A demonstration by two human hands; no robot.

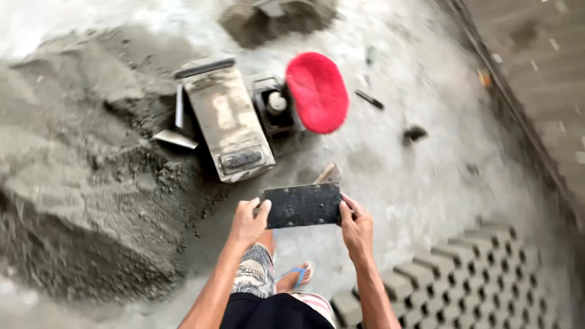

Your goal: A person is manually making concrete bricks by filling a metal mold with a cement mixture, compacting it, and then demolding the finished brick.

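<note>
I hold a flat dark rectangular plate (303,205) level in front of me, dusted with grit. My left hand (248,222) grips its left end and my right hand (356,226) grips its right end. Just beyond the plate on the ground lies a grey metal block mould (226,117) with a dark handle bar at its far end. A round red stool seat (317,91) stands right of the mould.
A big heap of damp grey sand mix (79,183) fills the left side. Rows of freshly moulded grey blocks (463,286) lie at lower right. My foot in a blue sandal (297,275) is below the plate. A raised kerb (518,109) runs along the right.
</note>
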